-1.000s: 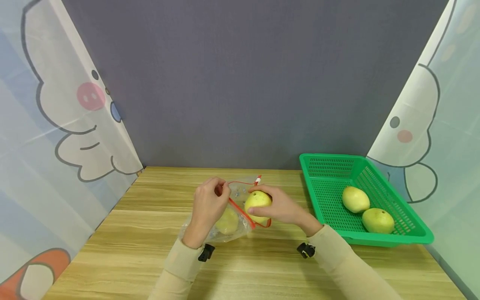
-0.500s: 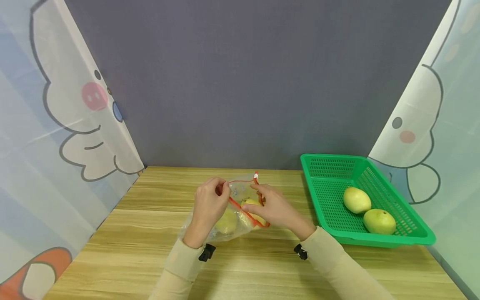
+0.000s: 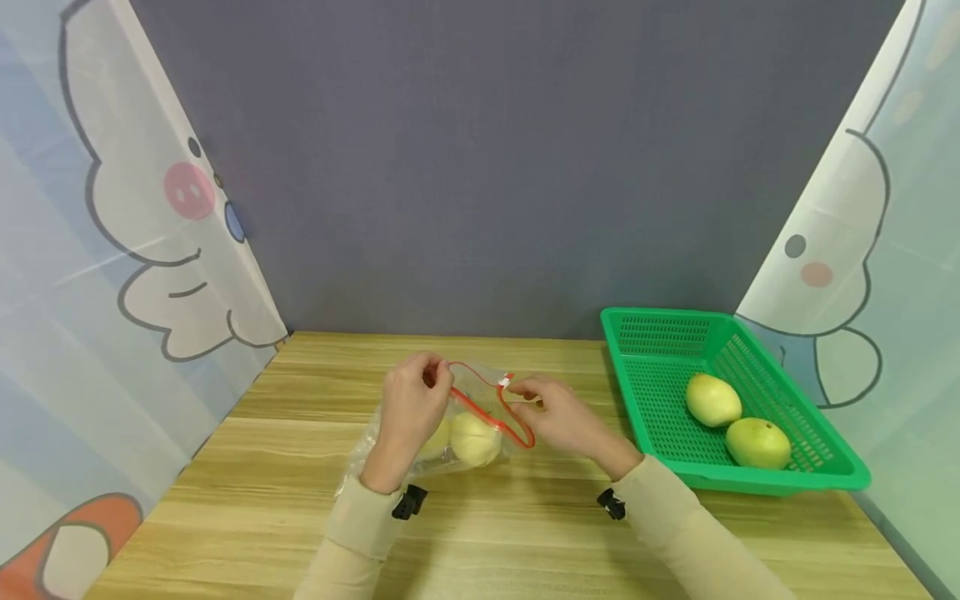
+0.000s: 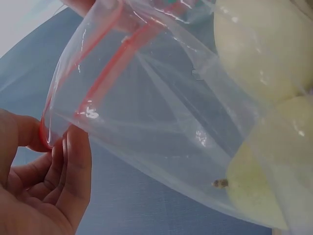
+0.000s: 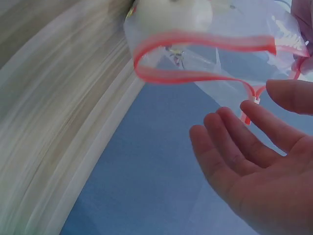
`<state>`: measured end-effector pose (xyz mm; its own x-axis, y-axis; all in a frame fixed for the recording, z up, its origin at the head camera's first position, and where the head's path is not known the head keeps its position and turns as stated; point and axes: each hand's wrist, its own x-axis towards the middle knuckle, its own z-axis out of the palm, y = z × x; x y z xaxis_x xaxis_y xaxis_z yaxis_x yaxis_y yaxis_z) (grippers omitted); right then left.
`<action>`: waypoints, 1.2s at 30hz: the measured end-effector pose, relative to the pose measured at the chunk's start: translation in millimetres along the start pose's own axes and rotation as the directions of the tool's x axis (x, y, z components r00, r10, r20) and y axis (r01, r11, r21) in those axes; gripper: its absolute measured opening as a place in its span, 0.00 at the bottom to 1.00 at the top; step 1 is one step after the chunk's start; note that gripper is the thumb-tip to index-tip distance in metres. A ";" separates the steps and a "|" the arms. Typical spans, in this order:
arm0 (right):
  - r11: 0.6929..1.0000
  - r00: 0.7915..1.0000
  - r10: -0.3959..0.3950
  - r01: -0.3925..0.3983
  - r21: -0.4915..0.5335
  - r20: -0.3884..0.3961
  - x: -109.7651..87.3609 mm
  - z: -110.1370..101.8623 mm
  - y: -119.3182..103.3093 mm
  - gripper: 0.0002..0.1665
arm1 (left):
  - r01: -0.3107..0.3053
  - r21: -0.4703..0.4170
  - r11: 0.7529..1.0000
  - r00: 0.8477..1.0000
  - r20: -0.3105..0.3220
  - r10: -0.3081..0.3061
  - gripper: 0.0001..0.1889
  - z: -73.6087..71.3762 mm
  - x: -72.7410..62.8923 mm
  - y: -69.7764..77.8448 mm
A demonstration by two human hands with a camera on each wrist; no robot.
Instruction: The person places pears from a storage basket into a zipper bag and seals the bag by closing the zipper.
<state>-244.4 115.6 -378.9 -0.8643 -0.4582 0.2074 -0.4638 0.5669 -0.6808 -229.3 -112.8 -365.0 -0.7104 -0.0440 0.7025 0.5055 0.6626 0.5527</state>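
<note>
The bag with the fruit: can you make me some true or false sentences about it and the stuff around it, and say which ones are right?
1. The left hand pinches the edge of the clear bag. True.
2. The right hand is holding a fruit. False: the right hand has no fruit in it.
3. At least two bagged fruits can be seen. True.
4. The strip along the bag's mouth is blue. False: the strip is red.
5. The bag is zipped all the way shut. False: its mouth stands open.
6. Two loose fruits lie in the green basket. True.
</note>
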 end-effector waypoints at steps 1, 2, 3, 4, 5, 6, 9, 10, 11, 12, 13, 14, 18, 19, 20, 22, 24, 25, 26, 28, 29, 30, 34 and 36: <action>1.000 1.000 0.009 -0.009 -0.013 -0.004 -0.3 -0.7 0.4 0.19 | 0.001 -0.001 1.000 1.000 0.001 -0.001 0.07 0.0 0.1 0.1; 0.999 1.000 0.015 -0.015 -0.028 -0.008 -0.4 -1.2 1.1 0.18 | 0.001 0.000 1.000 1.000 0.001 -0.001 0.07 0.1 0.2 0.1; 0.999 1.000 0.025 -0.025 -0.047 -0.008 -0.4 -1.2 1.9 0.17 | 0.000 0.000 1.000 1.000 0.001 0.000 0.07 0.3 0.2 0.2; 0.997 0.999 0.041 -0.041 -0.065 -0.004 -0.3 -0.5 2.8 0.16 | -0.001 0.000 1.000 1.000 0.001 0.001 0.07 0.5 0.2 0.1; 0.995 0.998 0.061 -0.061 -0.078 0.005 -0.3 0.6 4.4 0.16 | -0.002 -0.001 1.000 1.000 0.001 0.002 0.07 0.7 0.0 0.1; 0.992 0.996 0.085 -0.083 -0.094 0.017 -0.5 2.1 5.9 0.16 | -0.002 0.002 1.000 1.000 0.002 0.002 0.07 1.1 -0.3 -0.4; 0.979 0.988 0.149 -0.141 -0.144 0.045 -0.3 8.9 12.3 0.15 | -0.001 0.007 1.000 1.000 0.011 0.001 0.07 1.0 -0.6 -0.4; 0.977 0.985 0.167 -0.158 -0.146 0.053 -0.5 11.2 14.2 0.15 | 0.001 0.008 1.000 1.000 0.013 -0.001 0.07 1.0 -0.8 -0.4; 0.975 0.982 0.181 -0.171 -0.142 0.061 -0.8 13.3 15.8 0.14 | 0.003 0.008 1.000 1.000 0.016 -0.004 0.07 1.0 -1.0 -0.2; 0.974 0.980 0.187 -0.177 -0.140 0.065 -1.0 15.2 17.5 0.14 | 0.006 0.008 1.000 1.000 0.019 -0.006 0.07 1.0 -1.2 -0.1; 0.974 0.979 0.191 -0.181 -0.136 0.068 -1.2 16.9 18.8 0.13 | 0.008 0.007 1.000 1.000 0.020 -0.008 0.07 0.9 -1.2 0.4; 0.973 0.978 0.199 -0.188 -0.130 0.070 -1.1 18.6 20.3 0.13 | 0.010 0.007 1.000 1.000 0.020 -0.010 0.07 0.9 -1.2 0.4; 0.971 0.973 0.219 -0.209 -0.119 0.077 -0.3 22.2 24.4 0.10 | 0.008 0.007 1.000 1.000 0.013 -0.009 0.07 1.1 -0.6 0.1; 0.969 0.971 0.225 -0.215 -0.121 0.076 0.0 22.7 25.2 0.09 | 0.007 0.008 1.000 1.000 0.011 -0.007 0.07 1.1 -0.4 0.0; 0.967 0.970 0.232 -0.221 -0.125 0.075 0.4 23.3 26.3 0.08 | 0.005 0.007 1.000 1.000 0.009 -0.005 0.07 1.2 -0.3 -0.1; 0.966 0.970 0.232 -0.222 -0.134 0.069 -0.1 24.1 28.4 0.07 | 0.002 0.005 1.000 1.000 0.009 -0.002 0.07 1.9 -0.3 0.2; 0.965 0.970 0.236 -0.226 -0.136 0.064 -1.1 25.0 30.1 0.06 | 0.004 0.003 1.000 1.000 0.014 -0.004 0.07 2.9 -0.8 0.3; 0.964 0.969 0.239 -0.229 -0.135 0.060 -1.5 25.1 30.4 0.06 | 0.005 0.002 1.000 1.000 0.019 -0.005 0.07 3.3 -1.1 0.3; 0.963 0.968 0.244 -0.234 -0.133 0.060 -2.0 25.3 30.6 0.07 | 0.009 0.000 1.000 1.000 0.025 -0.009 0.07 3.5 -1.4 0.3; 0.963 0.967 0.250 -0.241 -0.123 0.059 -2.6 24.1 28.8 0.08 | 0.021 -0.002 1.000 0.999 0.040 -0.021 0.07 3.3 -1.9 0.4; 0.962 0.965 0.257 -0.249 -0.115 0.061 -2.6 22.7 27.1 0.08 | 0.029 -0.003 1.000 0.998 0.047 -0.029 0.07 3.2 -2.0 0.2; 0.961 0.963 0.261 -0.253 -0.110 0.065 -2.8 20.7 24.7 0.09 | 0.036 -0.002 0.999 0.998 0.054 -0.036 0.07 2.9 -2.1 0.0; 0.958 0.965 0.252 -0.239 -0.161 0.072 -2.4 8.1 13.2 0.12 | 0.058 -0.001 0.998 0.996 0.070 -0.058 0.08 0.7 -1.5 -0.7; 0.952 0.963 0.256 -0.234 -0.200 0.090 -2.2 0.4 7.0 0.14 | 0.060 0.001 0.998 0.995 0.075 -0.060 0.08 -0.2 -1.3 -1.2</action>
<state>-245.6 120.3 -384.4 -0.9330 -0.3580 -0.0378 -0.2780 0.7834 -0.5559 -228.9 -113.7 -366.5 -0.7743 -0.0272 0.6323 0.4616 0.6592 0.5936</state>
